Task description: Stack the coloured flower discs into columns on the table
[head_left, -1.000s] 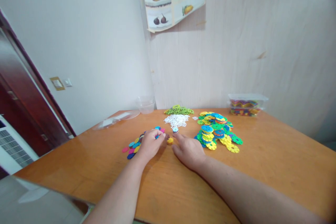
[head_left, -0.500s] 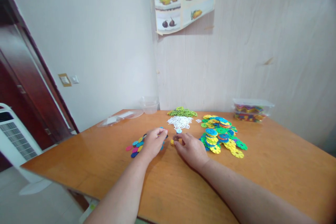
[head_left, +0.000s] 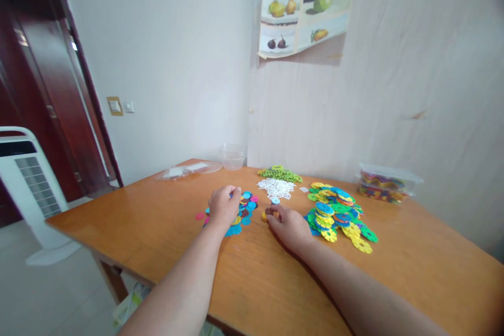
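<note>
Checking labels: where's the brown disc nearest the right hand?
Head view, just right of centre: brown disc at the right hand, beside a yellow disc.

The left hand [head_left: 225, 207] partly hides the smaller disc pile [head_left: 249, 205]; the bench [head_left: 425, 252] is cut off at its near right corner.

Both bare forearms reach forward and converge, the left forearm [head_left: 185, 283] slanting inward and the right forearm [head_left: 354, 281] lying lower and flatter. The left hand [head_left: 224, 207] is back-up, its fingers curled (their tips are hidden). The right hand [head_left: 290, 227], well apart from it, points inward, thumb and forefinger bent toward each other.
</note>
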The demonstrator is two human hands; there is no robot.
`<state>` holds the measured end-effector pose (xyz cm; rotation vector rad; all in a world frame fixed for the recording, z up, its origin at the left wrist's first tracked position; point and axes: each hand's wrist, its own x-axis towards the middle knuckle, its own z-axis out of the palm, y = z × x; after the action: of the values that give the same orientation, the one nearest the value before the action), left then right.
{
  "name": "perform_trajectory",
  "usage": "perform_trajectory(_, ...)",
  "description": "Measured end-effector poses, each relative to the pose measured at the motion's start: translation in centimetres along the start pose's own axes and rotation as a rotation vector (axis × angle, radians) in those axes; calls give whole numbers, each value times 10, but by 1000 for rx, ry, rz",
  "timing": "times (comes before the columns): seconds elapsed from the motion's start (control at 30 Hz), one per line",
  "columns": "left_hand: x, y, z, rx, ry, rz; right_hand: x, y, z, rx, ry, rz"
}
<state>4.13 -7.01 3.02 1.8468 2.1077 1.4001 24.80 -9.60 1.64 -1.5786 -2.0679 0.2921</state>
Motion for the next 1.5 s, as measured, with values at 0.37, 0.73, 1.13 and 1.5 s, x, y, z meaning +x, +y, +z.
perform_trajectory(0.37, 7, -11, 5, -117, -17, -141, 3, 3, 3, -67, -50, -15)
perform_trajectory(0.73, 6, -20, 4, 34, -76, -186, 0, 2, 3, -115, -37, -35)
perform_trajectory(1.13, -8, -13, 12, 372, -305, 143, -5, -1, 0, -78, -25, -28)
perform_trajectory(1.5, -7, -7, 3, 276, -185, 122, -4, 0, -1, -55, -21, -33)
